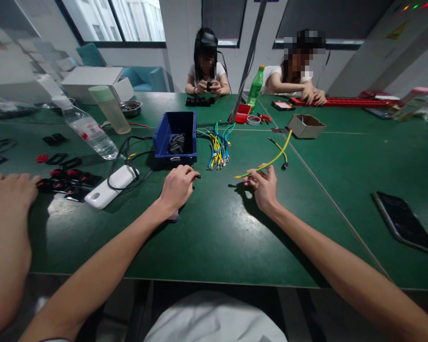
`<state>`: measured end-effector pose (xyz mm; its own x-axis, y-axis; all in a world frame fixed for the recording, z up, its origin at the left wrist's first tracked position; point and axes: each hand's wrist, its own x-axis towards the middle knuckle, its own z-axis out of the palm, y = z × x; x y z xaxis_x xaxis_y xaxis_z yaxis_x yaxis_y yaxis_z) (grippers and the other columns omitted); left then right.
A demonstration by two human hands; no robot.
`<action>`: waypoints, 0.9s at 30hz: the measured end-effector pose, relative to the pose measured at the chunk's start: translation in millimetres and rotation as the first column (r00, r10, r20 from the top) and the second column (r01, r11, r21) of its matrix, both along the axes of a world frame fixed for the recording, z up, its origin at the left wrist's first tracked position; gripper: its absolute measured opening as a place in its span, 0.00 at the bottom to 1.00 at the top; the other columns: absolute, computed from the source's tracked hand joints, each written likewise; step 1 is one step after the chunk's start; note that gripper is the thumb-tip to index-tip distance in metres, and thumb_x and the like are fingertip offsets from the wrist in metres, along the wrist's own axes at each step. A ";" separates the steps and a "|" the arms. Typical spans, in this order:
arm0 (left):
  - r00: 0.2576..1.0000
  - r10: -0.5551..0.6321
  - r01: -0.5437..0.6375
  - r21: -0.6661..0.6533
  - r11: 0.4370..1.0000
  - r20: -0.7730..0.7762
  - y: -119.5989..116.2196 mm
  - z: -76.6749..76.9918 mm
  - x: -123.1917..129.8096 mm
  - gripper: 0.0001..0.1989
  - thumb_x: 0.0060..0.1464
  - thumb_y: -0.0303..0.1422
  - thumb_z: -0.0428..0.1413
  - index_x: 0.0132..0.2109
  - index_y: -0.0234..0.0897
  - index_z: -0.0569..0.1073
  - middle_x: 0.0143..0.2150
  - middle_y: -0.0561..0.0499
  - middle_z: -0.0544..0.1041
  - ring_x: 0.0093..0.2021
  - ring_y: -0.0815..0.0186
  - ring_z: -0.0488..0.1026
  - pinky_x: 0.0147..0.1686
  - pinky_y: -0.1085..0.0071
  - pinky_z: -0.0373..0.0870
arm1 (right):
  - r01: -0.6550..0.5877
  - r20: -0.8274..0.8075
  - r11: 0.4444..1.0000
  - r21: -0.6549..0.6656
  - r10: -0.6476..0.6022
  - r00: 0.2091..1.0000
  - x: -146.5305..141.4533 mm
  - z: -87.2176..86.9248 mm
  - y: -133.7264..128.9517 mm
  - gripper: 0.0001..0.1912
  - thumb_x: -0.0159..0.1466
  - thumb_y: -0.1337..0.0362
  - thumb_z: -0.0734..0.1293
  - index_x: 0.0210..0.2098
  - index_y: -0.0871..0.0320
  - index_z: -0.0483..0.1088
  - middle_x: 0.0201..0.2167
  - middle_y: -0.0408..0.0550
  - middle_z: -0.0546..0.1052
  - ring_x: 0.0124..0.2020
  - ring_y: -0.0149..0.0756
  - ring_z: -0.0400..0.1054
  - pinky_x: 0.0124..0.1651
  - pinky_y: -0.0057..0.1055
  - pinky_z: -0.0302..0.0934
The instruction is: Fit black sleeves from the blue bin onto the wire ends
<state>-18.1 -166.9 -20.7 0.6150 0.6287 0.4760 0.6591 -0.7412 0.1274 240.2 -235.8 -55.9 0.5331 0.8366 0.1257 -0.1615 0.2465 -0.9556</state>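
Observation:
My left hand [178, 188] is closed, low over the green table, and its fingertips pinch a small black piece [198, 176]. Beneath that wrist lies a partly hidden flat object [173, 217]. My right hand [265, 189] grips a yellow-green wire [281, 153] near its lower end, and the free end rises up and to the right. Between and beyond my hands is a bundle of yellow, blue and green wires [219, 149] with metal ring ends. Behind my left hand, a blue bin [175, 156] holds several black pieces [177, 143]. Another short yellow wire [278, 147] with a black end lies past my right hand.
A white power bank [112, 186] with black cable, a water bottle [89, 130] and another person's hand [10, 190] are at left. A phone [404, 221] lies right. A cardboard box [306, 127] and green bottle [256, 89] stand farther back. Two people sit opposite.

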 end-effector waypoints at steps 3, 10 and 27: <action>0.999 -0.027 0.027 0.001 1.000 -0.030 -2.5 2.8 0.2 0.11 0.57 0.27 0.52 0.45 0.40 0.76 0.40 0.46 0.75 0.41 0.59 0.69 0.40 0.63 0.66 | 0.035 -0.015 0.999 0.014 -0.035 0.999 -0.1 -0.2 0.2 0.17 0.55 0.60 0.67 0.38 0.50 0.55 0.30 0.38 0.74 0.25 0.32 0.72 0.26 0.27 0.66; 0.999 -0.041 0.042 -0.052 0.998 0.017 -3.4 3.0 -0.7 0.10 0.58 0.30 0.53 0.45 0.40 0.76 0.39 0.46 0.75 0.40 0.59 0.70 0.40 0.64 0.67 | 0.072 -0.069 0.997 -0.036 -0.074 0.995 2.1 -0.8 5.1 0.14 0.59 0.55 0.64 0.36 0.51 0.54 0.27 0.40 0.75 0.21 0.31 0.72 0.23 0.25 0.65; 0.995 -0.093 0.088 -0.180 0.980 -0.019 -18.0 -7.4 12.0 0.08 0.58 0.29 0.54 0.42 0.38 0.77 0.39 0.49 0.78 0.40 0.62 0.74 0.41 0.66 0.69 | 0.011 -0.002 1.000 0.017 -0.011 1.000 -8.5 3.4 1.4 0.15 0.55 0.62 0.67 0.37 0.51 0.55 0.25 0.37 0.76 0.21 0.31 0.72 0.26 0.27 0.67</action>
